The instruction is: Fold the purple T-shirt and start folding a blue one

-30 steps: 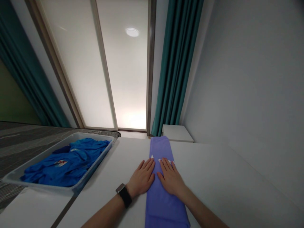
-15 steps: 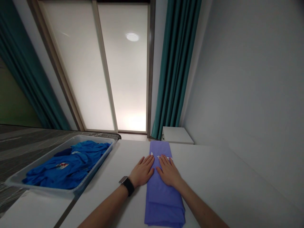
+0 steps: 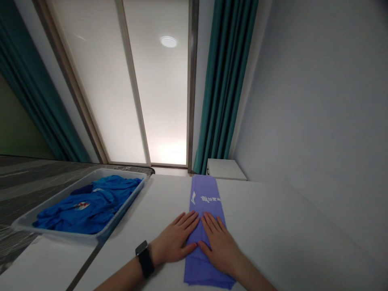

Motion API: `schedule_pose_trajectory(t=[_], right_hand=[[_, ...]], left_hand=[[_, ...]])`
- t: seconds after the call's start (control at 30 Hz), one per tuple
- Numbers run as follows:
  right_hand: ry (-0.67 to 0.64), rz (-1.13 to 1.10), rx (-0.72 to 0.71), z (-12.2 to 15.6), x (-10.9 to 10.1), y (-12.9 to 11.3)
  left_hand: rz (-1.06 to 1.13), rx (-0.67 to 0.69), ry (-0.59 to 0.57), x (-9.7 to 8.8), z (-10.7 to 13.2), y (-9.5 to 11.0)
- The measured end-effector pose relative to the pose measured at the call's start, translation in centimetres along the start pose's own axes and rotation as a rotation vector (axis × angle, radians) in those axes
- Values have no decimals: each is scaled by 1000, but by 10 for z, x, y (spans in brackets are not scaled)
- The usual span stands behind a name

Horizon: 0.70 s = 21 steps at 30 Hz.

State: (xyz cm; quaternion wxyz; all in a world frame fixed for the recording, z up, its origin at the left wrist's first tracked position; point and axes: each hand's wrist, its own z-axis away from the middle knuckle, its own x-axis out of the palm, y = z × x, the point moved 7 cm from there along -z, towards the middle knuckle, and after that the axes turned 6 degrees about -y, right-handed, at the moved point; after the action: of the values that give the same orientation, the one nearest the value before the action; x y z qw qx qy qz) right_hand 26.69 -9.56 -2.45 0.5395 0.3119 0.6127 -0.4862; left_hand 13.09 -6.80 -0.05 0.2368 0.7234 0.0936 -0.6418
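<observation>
A purple garment (image 3: 203, 186), folded into a long narrow strip, lies lengthwise in front of me on the white table (image 3: 260, 226). White printing shows on its far part. My left hand (image 3: 176, 238) rests flat with its fingertips on the strip's left side, a dark watch (image 3: 145, 258) on that wrist. Across from it, my right hand (image 3: 220, 244) presses flat on the right side, fingers stretched out. The two hands almost meet at the middle of the cloth, and neither grips it. The cloth under my palms is hidden.
To the left, a clear plastic bin (image 3: 27, 222) holds crumpled blue clothing (image 3: 91, 208). It stands across a gap in the table top. A white cabinet (image 3: 226, 169) is beyond the far edge, near a teal curtain (image 3: 224, 89) and frosted sliding doors (image 3: 160, 101).
Both hands have slid toward me along the purple garment, staying flat. The white printing they partly covered now shows. The view has shifted slightly.
</observation>
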Motion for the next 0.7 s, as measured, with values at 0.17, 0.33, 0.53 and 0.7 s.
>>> schedule_pose_trajectory(t=[0.17,0.33,0.53,0.7], right_hand=[[39,19,-18,4,-5,-4],[128,20,-160,23,-11,-21],[212,-21,-159,51,4,-23],[122,46,-266,63,9,-23]], left_hand=[[27,3,-9,-2,3,2],[56,24,-10,-12,4,10],[139,203,31,-14,11,52],[177,254,38,-5,20,61]])
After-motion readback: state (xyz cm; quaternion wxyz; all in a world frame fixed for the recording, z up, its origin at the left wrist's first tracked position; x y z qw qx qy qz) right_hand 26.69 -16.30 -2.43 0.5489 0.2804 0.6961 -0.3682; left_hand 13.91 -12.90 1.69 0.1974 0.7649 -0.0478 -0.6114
